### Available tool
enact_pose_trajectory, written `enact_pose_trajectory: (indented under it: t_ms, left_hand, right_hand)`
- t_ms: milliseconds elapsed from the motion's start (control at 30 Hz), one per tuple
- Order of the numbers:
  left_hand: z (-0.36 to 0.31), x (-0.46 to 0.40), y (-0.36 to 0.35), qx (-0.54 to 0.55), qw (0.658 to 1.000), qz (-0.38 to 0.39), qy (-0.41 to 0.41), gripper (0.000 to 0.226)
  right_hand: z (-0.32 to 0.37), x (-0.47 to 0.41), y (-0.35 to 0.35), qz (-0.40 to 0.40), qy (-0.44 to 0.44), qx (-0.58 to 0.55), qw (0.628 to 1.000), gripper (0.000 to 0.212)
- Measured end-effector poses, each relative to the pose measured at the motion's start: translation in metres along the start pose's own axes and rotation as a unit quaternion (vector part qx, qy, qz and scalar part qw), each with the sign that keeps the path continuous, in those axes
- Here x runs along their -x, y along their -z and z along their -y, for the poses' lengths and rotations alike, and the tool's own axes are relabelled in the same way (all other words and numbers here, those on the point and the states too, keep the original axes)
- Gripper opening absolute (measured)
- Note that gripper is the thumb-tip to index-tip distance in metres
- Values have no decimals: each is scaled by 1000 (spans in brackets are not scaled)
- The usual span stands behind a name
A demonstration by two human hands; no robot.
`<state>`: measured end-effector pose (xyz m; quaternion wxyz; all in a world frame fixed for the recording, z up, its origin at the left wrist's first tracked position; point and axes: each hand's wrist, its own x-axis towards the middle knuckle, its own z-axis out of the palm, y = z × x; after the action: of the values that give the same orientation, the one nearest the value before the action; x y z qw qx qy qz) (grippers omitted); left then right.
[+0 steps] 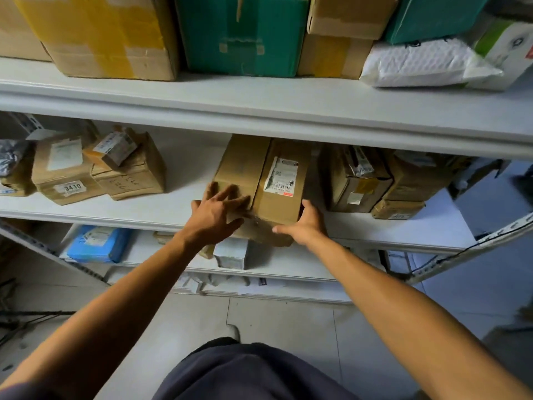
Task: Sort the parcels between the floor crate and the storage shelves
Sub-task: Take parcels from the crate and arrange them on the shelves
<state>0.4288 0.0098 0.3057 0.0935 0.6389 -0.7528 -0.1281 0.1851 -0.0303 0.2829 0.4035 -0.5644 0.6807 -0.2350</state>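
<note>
Setting: parcel storeroom or small courier depot. Evidence: white metal shelving [259, 111] in several tiers, spanning the frame, loaded with sealed cardboard boxes. Upper tier holds a yellow-taped carton [106, 36], a green box [242, 36] and a white padded mailer [427, 64]. Middle tier: brown parcels with printed barcode labels [281, 176]; one at left carries a sticker reading 0410 [72, 187]. Lower left, a blue mailer [98, 243]. Pale tiled floor [288, 321] below; slotted shelf uprights [473, 243] at right.

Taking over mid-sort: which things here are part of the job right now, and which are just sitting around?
In play:
- brown parcel on the middle shelf
- left hand flat on it
- right hand at its right corner

Lying about:
- teal box
- white padded mailer
- blue packet
- box marked 0410
</note>
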Motion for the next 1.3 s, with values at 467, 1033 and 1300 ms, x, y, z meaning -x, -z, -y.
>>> enact_pose_trajectory:
  t_ms: [467, 1033, 1300]
  left_hand:
    - [90, 11, 27, -42, 995, -86, 21, 39]
    - [-22, -66, 35, 80, 995, -2, -54, 33]
    - [-154, -144, -26, 415, 901, 118, 41, 60]
  right_hand:
    - [89, -8, -65, -7, 50, 167, 985, 63]
    - [-13, -26, 91, -292, 10, 138, 946, 85]
    - [-47, -47, 152, -177, -72, 14, 982, 116]
